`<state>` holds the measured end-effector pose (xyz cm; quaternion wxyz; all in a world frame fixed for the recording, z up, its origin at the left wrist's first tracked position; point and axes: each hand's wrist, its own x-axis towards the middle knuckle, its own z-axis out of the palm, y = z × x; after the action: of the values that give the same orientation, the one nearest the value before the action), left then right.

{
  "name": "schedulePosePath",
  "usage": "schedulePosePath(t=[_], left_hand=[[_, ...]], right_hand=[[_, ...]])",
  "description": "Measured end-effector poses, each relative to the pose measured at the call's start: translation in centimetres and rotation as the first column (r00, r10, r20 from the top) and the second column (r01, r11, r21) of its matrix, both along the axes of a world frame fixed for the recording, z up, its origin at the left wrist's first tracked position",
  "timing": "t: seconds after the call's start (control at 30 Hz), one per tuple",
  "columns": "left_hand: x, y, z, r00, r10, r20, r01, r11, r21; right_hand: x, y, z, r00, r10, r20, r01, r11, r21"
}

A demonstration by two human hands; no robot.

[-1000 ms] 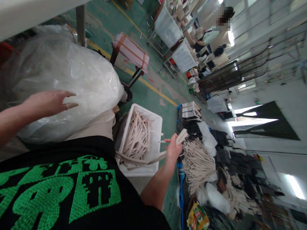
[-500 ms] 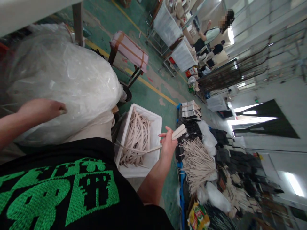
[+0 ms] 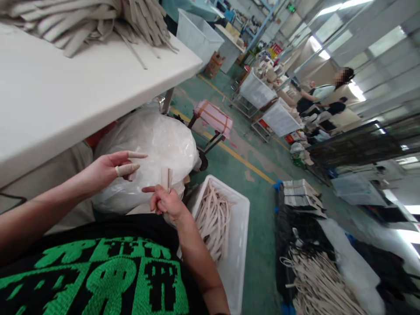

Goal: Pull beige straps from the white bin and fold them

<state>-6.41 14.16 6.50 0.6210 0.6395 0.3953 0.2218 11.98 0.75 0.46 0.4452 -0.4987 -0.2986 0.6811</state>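
Note:
My left hand (image 3: 113, 170) is in front of the bulging clear plastic bag (image 3: 154, 140), its covered fingertips stretched forward and apart with nothing between them. Close to its right, my right hand (image 3: 166, 202) grips a small stack of flat beige strips (image 3: 166, 178), whose ends stick up past the fingers; the index finger points out to the left. Beside my right forearm, a white plastic bin (image 3: 241, 227) contains a tangle of long, narrow beige strips (image 3: 215, 218).
A white table (image 3: 42, 87) at upper left carries bundles of beige strips (image 3: 82, 19). A pink-covered stool (image 3: 215, 118) stands beyond the bag. To the right lies a pile of beige cords (image 3: 318, 280). Farther off, a person (image 3: 323, 92) is near white bins (image 3: 282, 116).
The view has swung left, bringing the table top in. My right hand has come from beyond the bin towards my left hand, still holding strips. My left fingers have spread.

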Motion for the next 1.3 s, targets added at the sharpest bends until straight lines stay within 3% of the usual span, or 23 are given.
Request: schedulePosePath(t=[0.13, 0.3, 0.47, 0.6, 0.67, 0.8, 1.0, 1.2, 1.3], left_hand=[[-1.1, -1.5, -1.0, 0.996, -0.079, 0.046, 0.079, 0.997, 0.002], [-1.3, -2.9, -3.1, 0.988, -0.152, 0.021, 0.148, 0.980, 0.135], [-1.8, -2.6, -1.8, 0.995, -0.103, -0.016, 0.103, 0.962, 0.251], [-2.1, -1.9, -0.6, 0.995, -0.078, -0.067, 0.098, 0.922, 0.374], [-2.1, -1.8, 0.0, 0.989, -0.093, -0.117, 0.133, 0.900, 0.416], [-1.6, -1.5, 1.3, 0.976, -0.172, -0.137, 0.217, 0.850, 0.480], [-0.5, -0.2, 3.3, 0.973, -0.217, -0.078, 0.222, 0.797, 0.561], [0.3, 0.7, 5.3, 0.997, -0.079, -0.013, 0.076, 0.887, 0.456], [1.3, 2.0, 5.2, 0.998, 0.019, 0.055, -0.040, 0.909, 0.415]], right_hand=[[-1.6, 2.7, 0.6, 0.997, -0.015, -0.079, 0.008, 0.997, -0.081], [-1.9, 4.5, 2.3, 0.979, -0.202, -0.035, 0.200, 0.978, -0.054], [-0.2, 4.8, 3.8, 0.896, -0.426, 0.129, 0.408, 0.902, 0.145], [1.2, 4.0, 5.0, 0.853, -0.497, 0.160, 0.456, 0.858, 0.235], [1.2, 3.3, 5.4, 0.873, -0.438, 0.214, 0.374, 0.883, 0.282], [-0.1, 2.8, 5.6, 0.937, -0.152, 0.313, 0.066, 0.961, 0.268], [-0.8, 3.4, 5.0, 0.921, -0.009, 0.389, -0.071, 0.979, 0.190], [-0.7, 2.6, 5.3, 0.939, 0.079, 0.333, -0.147, 0.972, 0.185], [-0.9, 2.0, 6.1, 0.948, 0.119, 0.294, -0.188, 0.958, 0.216]])
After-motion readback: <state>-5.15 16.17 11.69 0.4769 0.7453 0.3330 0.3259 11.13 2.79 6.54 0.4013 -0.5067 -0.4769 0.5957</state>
